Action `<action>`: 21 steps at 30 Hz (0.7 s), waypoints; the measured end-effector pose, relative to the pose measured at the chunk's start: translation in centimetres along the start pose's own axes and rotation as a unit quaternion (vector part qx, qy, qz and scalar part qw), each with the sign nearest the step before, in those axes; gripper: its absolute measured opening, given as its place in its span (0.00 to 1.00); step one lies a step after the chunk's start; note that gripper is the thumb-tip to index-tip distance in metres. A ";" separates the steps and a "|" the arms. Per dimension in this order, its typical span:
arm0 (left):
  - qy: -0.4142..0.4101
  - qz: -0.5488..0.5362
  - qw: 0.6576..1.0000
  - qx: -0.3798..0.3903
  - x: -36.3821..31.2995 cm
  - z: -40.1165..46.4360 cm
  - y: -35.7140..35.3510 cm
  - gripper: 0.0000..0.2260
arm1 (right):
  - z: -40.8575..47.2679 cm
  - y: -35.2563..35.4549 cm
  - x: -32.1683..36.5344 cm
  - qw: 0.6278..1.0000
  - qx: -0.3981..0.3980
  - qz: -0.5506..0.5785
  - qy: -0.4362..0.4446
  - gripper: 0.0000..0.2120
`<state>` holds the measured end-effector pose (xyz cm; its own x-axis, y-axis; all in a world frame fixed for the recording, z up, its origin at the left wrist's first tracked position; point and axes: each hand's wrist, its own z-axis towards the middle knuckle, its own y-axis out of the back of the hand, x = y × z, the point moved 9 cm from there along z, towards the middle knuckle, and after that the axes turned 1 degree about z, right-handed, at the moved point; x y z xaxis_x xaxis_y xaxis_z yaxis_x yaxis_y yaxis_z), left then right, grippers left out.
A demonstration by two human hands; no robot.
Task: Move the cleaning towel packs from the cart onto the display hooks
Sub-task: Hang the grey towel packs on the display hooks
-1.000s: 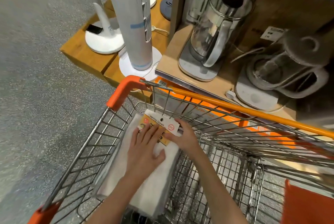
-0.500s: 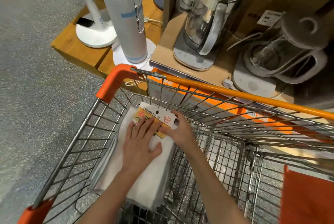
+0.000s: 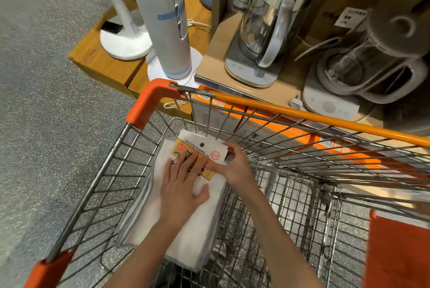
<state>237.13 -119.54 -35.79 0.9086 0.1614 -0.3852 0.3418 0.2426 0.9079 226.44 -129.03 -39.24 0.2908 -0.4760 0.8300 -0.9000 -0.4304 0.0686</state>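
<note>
A stack of white cleaning towel packs (image 3: 197, 225) lies in the left part of the wire shopping cart (image 3: 111, 164). The top pack carries a yellow and white header card (image 3: 204, 148) reading "Cleaning towels", with a hang hole. My left hand (image 3: 183, 185) rests flat on the top pack, fingers spread over the card's lower edge. My right hand (image 3: 232, 164) pinches the right side of the header card between thumb and fingers. No display hooks are in view.
The cart has an orange rim and corner guards (image 3: 149, 101). Beyond it a wooden shelf (image 3: 214, 59) holds glass kettles (image 3: 272, 20) and a blender (image 3: 372, 62). White fans (image 3: 167, 20) stand on a low wooden platform at the left. Orange boxes (image 3: 267, 125) sit below the shelf.
The view has shifted slightly closer to the shelf. My right hand's fingers have closed a little more on the header card. My left hand stays flat on the pack.
</note>
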 end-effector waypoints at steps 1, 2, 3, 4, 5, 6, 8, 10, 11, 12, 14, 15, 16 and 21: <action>-0.003 0.000 1.000 -0.002 0.0 -0.1 0.0 0.28 | 0.0 -0.1 0.0 1.000 0.012 -0.018 0.000 0.31; -0.004 -0.002 1.000 -0.003 0.0 -0.2 -0.1 0.28 | -0.2 -0.3 0.1 0.999 0.024 -0.036 0.003 0.29; -0.004 -0.005 1.000 -0.003 0.0 -0.2 -0.1 0.28 | -0.4 -0.5 0.2 0.998 0.038 -0.045 0.008 0.28; -0.003 -0.007 1.000 -0.004 0.0 -0.3 -0.1 0.28 | -0.5 -0.7 0.2 0.997 0.050 -0.049 0.012 0.28; -0.002 -0.009 1.000 -0.004 0.1 -0.4 -0.1 0.28 | -0.7 -0.9 0.2 0.997 0.058 -0.052 0.017 0.28; 0.000 -0.013 1.000 -0.003 0.1 -0.4 -0.1 0.28 | -0.8 -0.9 0.2 0.996 0.061 -0.055 0.021 0.28; 0.006 -0.027 1.000 0.003 0.0 -0.6 0.1 0.29 | -1.2 -1.1 0.5 0.996 0.057 -0.064 0.029 0.28; 0.021 -0.051 0.998 0.016 0.0 -0.8 0.3 0.29 | -1.5 -1.0 0.6 0.996 0.030 -0.076 0.033 0.28; 0.031 -0.068 0.997 0.025 0.0 -0.9 0.4 0.30 | -1.6 -0.9 0.8 0.995 0.015 -0.087 0.038 0.28; 0.041 -0.083 0.995 0.035 0.1 -0.9 0.4 0.31 | -1.8 -0.9 0.9 0.993 0.002 -0.110 0.041 0.28; 0.061 -0.109 0.991 0.057 0.1 -1.1 0.5 0.34 | -2.3 -1.3 0.8 0.987 -0.017 -0.154 0.049 0.30; 0.071 -0.121 0.988 0.065 0.2 -1.2 0.7 0.36 | -2.6 -1.5 0.8 0.982 -0.027 -0.177 0.056 0.31; 0.080 -0.135 0.985 0.070 0.2 -1.3 0.9 0.38 | -3.2 -1.7 1.0 0.978 -0.037 -0.195 0.062 0.31; 0.093 -0.178 0.974 0.103 -0.5 -2.5 2.2 0.50 | -5.8 -2.2 1.8 0.992 -0.023 -0.121 0.030 0.25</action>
<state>236.83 -116.69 -34.04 0.6708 0.2778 -0.6877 0.6857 0.1213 0.7178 227.07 -124.47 -34.72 0.4819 -0.3160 0.8172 -0.8203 -0.4905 0.2940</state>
